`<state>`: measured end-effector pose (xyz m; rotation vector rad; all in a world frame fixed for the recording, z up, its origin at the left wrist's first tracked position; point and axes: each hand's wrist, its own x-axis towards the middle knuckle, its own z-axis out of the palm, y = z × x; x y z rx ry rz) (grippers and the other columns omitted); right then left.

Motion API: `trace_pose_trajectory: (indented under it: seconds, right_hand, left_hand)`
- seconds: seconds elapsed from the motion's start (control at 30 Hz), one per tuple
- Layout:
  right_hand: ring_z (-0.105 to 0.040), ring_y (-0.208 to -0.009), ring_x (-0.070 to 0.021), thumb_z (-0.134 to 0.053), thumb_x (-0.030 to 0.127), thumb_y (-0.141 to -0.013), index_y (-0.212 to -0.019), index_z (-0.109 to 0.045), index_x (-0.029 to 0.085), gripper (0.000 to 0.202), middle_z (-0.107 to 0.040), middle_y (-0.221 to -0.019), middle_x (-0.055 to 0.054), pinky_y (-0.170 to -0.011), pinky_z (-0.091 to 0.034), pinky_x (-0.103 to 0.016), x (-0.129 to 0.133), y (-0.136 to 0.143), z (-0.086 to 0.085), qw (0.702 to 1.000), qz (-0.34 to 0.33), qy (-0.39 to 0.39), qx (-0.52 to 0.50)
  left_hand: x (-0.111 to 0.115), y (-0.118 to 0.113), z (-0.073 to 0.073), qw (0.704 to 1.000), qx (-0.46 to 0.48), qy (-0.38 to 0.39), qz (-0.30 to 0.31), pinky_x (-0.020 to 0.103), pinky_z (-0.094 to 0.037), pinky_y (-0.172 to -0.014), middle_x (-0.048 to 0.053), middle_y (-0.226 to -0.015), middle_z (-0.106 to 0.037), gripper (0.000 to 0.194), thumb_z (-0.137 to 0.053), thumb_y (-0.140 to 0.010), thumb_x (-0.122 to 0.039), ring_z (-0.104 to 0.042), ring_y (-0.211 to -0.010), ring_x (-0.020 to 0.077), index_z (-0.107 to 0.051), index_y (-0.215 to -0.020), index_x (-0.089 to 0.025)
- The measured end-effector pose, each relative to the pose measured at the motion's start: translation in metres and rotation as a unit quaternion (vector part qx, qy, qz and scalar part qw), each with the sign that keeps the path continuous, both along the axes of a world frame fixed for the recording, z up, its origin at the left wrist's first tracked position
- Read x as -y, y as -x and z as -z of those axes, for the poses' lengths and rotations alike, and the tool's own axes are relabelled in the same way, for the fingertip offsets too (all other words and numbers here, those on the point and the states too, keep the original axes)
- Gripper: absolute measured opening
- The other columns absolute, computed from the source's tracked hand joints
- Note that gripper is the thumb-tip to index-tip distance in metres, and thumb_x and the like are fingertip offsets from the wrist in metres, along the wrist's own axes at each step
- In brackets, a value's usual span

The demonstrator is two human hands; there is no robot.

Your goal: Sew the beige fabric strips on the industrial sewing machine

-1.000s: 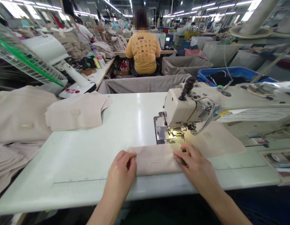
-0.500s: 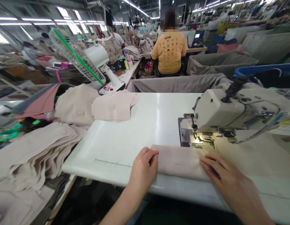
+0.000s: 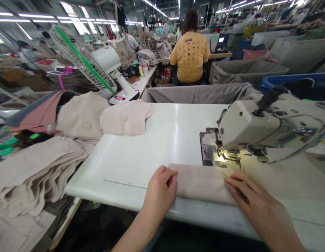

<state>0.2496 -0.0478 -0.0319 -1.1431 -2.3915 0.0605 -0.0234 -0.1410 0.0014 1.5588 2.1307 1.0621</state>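
A folded strip of pale beige fabric (image 3: 200, 183) lies at the table's front edge, just before the sewing machine's needle plate. My left hand (image 3: 162, 185) pinches its left end between thumb and fingers. At the other end, my right hand (image 3: 253, 196) grips the fabric with fingertips pressed together. The sewing machine (image 3: 257, 122) stands beyond my right hand, its lit presser foot (image 3: 229, 156) just past the fabric's far edge. More beige cloth (image 3: 285, 171) lies under the machine arm on the right.
Beige pieces (image 3: 124, 119) rest at the table's back left, beside a larger bundle (image 3: 82, 115). Stacked cut panels (image 3: 41, 168) fill the left side. A white fan (image 3: 107, 59) with a green rim leans behind. Beyond a cloth-lined bin (image 3: 196, 94) sits a person in yellow (image 3: 190, 57).
Both hands keep the same hold on the fabric, which lies almost unmoved. The view has shifted slightly, so the items on the left appear a little further left.
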Motion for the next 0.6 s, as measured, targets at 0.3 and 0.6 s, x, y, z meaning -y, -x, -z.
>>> trace_pose_trajectory:
  seconds: [0.3,0.6]
  right_hand:
    - [-0.072,-0.095,-0.0200,-0.039,0.048,-0.103,-0.107,-0.072,0.027,0.039,-0.073,-0.114,-0.003,-0.076,-0.057,-0.029,0.000,0.000,0.001,1.000,-0.007,0.001,0.001]
    - [-0.071,-0.097,-0.0202,-0.045,0.040,-0.102,-0.106,-0.070,0.023,0.031,-0.074,-0.111,-0.007,-0.083,-0.056,-0.030,-0.005,0.004,-0.004,0.999,-0.028,0.012,-0.026]
  left_hand:
    - [-0.002,-0.002,0.002,0.999,-0.042,0.010,0.002,0.028,-0.054,-0.068,0.005,-0.080,-0.064,0.024,-0.051,-0.089,-0.012,-0.064,-0.071,0.0166,-0.074,-0.092,-0.018]
    - [-0.014,0.010,-0.008,0.929,-0.343,0.007,0.140,0.046,-0.053,-0.089,0.012,-0.111,-0.068,0.023,-0.053,-0.088,-0.006,-0.061,-0.103,0.0293,-0.071,-0.094,-0.018]
